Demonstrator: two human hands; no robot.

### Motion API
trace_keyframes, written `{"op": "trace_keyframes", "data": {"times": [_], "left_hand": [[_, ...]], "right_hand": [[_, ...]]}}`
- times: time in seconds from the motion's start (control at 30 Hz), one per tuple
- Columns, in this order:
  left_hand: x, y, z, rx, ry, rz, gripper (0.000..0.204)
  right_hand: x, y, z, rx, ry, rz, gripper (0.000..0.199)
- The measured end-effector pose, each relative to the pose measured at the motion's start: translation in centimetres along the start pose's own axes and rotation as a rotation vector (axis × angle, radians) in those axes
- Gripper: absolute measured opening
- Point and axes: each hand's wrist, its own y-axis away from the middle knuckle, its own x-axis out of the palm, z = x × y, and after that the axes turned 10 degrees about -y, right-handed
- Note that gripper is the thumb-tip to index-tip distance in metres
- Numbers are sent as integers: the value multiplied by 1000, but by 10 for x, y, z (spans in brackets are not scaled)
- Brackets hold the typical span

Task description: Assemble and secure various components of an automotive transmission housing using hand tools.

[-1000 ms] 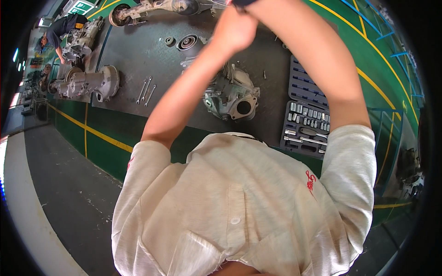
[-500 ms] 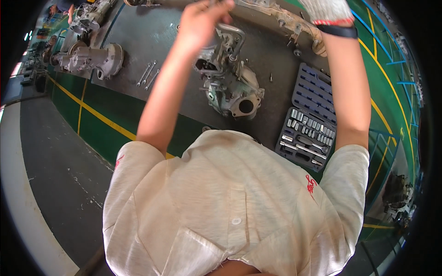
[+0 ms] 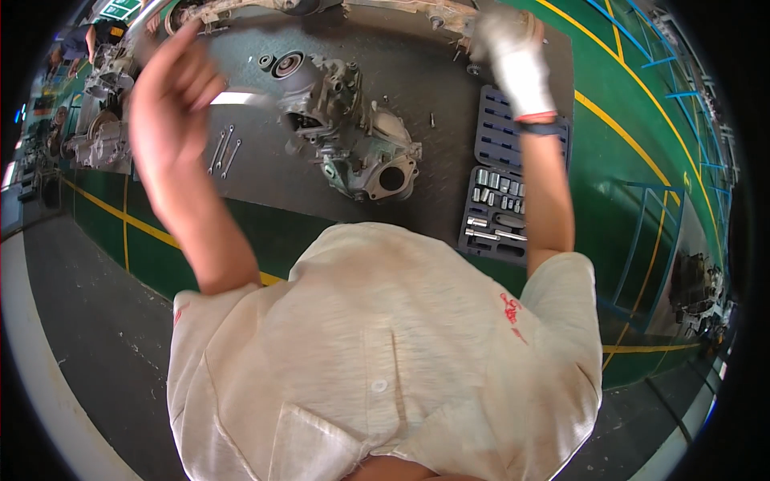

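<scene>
My bare left hand is raised over the left part of the dark work table, blurred by motion. Its fingers curl around a bright bent metal tube, which sticks out rightward beside the gearbox housing. That grey metal housing stands mid-table, with a round opening on its near right and a ring-shaped end at its upper left. Wearing a white knitted glove, my right hand is at the far right, nearest the end of a rusty axle beam. Its fingers are smeared, and what they hold, if anything, cannot be made out.
An opened socket set case lies under my right forearm. Several wrenches rest left of the housing; a small bolt lies right of it. Another gearbox stands farther left. At the upper left, a person is nearby.
My left hand has swung left and nearer, and the bent tube has left the housing with it. My gloved right hand has moved left and nearer. The view has shifted.
</scene>
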Motion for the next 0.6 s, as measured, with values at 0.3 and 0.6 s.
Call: {"op": "trace_keyframes", "data": {"times": [0.3, 0.6], "left_hand": [[-126, 144, -38, 38, -99, -645, 47], [-192, 223, 4, -175, -330, -1023, 53]], "right_hand": [[194, 238, 82, 789, -404, 750, 39], [211, 245, 72, 870, -414, 815, 27]]}}
